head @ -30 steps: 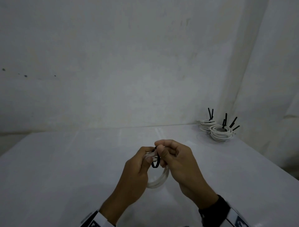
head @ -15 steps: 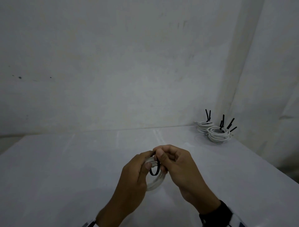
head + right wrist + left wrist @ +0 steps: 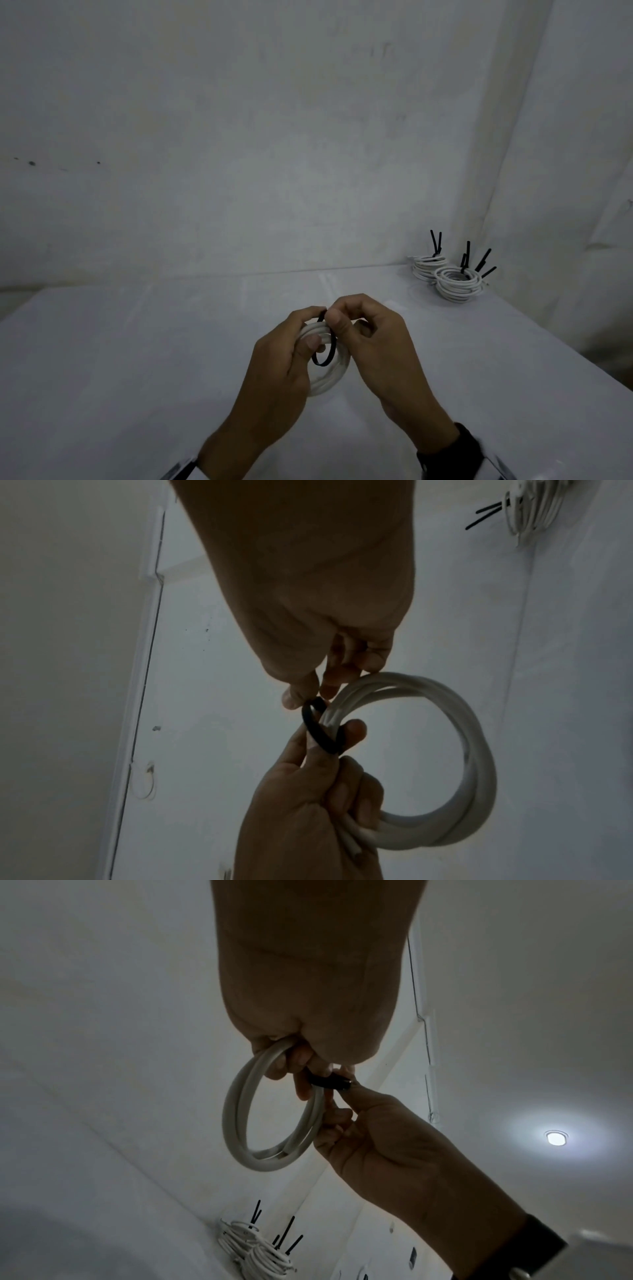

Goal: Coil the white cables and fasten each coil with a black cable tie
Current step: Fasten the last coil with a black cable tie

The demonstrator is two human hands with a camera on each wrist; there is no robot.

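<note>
A person's left hand point(image 3: 274, 363) grips a coil of white cable point(image 3: 330, 378) above the white counter point(image 3: 120, 359), its fingers point(image 3: 342, 785) curled round the strands. The right hand point(image 3: 370, 339) pinches a black cable tie point(image 3: 325, 356) between thumb and forefinger, the tie looped around the coil's upper side. At the counter's far right corner, near the wall, lie finished coils point(image 3: 457, 284), touching one another, black tie ends sticking up. No brand, label or writing can be read anywhere.
</note>
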